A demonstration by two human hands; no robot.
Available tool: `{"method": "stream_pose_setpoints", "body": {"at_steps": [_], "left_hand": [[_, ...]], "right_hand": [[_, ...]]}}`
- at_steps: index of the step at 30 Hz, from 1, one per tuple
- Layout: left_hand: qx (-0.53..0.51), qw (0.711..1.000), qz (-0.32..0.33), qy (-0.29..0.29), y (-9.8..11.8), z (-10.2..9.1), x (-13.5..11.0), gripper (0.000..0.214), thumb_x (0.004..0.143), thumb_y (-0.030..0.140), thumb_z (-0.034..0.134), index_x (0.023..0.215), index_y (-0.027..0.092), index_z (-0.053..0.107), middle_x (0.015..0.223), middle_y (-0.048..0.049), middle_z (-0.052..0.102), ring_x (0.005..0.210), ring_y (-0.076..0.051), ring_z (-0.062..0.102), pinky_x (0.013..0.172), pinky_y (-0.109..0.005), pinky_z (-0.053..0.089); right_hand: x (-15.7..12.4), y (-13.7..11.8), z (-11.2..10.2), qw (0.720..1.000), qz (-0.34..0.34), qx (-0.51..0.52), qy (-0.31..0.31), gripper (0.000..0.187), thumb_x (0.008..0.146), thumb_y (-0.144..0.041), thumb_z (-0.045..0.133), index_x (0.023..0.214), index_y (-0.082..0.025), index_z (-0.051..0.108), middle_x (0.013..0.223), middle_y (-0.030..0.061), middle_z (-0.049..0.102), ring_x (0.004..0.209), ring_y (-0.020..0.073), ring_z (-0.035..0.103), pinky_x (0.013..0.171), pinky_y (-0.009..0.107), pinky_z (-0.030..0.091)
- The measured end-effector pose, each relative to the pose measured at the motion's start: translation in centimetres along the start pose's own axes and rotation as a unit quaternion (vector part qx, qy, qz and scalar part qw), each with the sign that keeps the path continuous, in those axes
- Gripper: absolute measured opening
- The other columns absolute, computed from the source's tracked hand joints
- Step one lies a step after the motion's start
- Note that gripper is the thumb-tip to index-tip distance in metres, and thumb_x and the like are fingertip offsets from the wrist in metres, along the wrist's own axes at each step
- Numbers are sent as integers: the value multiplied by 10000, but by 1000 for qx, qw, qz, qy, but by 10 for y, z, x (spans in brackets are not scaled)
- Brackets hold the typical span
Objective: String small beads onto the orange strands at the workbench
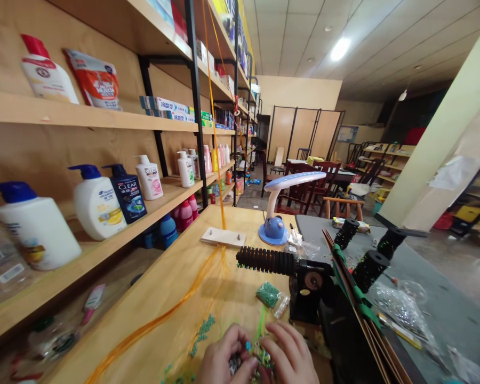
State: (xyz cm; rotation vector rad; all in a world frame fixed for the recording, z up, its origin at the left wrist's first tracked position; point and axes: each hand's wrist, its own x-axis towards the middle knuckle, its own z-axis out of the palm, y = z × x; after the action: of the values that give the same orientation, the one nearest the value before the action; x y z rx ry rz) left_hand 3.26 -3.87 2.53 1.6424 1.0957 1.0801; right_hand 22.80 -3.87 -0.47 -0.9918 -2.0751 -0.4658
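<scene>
Both my hands sit at the bottom edge of the view, over a wooden table [172,288]. My left hand [224,357] and my right hand [290,354] are curled together, fingers pinched on a small cluster of beadwork [258,358] with green, blue and dark beads. A green string [261,322] runs up from it. Loose green beads [202,330] lie just left of my hands, and a small bag of green beads [268,294] lies ahead. Orange cord [172,314] trails across the table and rises to the shelves.
A black stand with ribbed arms [304,272] stands to the right on a grey mat [444,304]. A blue desk lamp [276,213] and a small wooden block [223,237] sit further back. Shelves with bottles [98,202] line the left. Chairs and tables stand beyond.
</scene>
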Motion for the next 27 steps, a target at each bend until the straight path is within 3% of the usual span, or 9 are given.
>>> {"method": "stream_pose_setpoints", "body": {"at_steps": [6,8,11,23,27], "left_hand": [[7,1000,3,-5,4,0,1,125,726,168,618,779,215,515,608,45,576,564,-130,530,548,-216,384],[15,1000,-6,-24,6,-2,2,145,711,121,608,792,209,526,648,32,610,608,-138,567,575,-215,404],[17,998,-21,-50,8,-5,3,179,689,77,611,804,199,549,712,14,653,672,-151,616,613,-215,431],[-18,998,-35,-50,2,-5,1,71,778,158,620,788,192,558,718,10,640,696,-158,610,635,-224,454],[-35,998,-45,-31,2,-3,1,73,759,173,636,763,189,565,696,15,635,670,-154,599,615,-220,444]], "right_hand": [[7,-10,4,999,-8,-18,-27,168,814,-242,660,964,-314,676,1036,14,780,987,272,708,824,376,551],[8,-7,1,998,-34,-30,-41,148,810,-258,668,946,-316,679,1002,-4,786,968,278,709,837,398,531],[9,-2,-3,999,-13,-27,-44,131,787,-214,654,890,-295,667,993,-7,780,970,277,698,841,411,518],[8,-6,-4,991,75,97,-53,254,736,-165,673,971,-257,649,994,28,760,979,262,680,818,365,568],[13,-10,-3,983,91,158,-34,145,762,-144,636,860,-251,649,924,33,760,928,260,689,814,382,569]]}}
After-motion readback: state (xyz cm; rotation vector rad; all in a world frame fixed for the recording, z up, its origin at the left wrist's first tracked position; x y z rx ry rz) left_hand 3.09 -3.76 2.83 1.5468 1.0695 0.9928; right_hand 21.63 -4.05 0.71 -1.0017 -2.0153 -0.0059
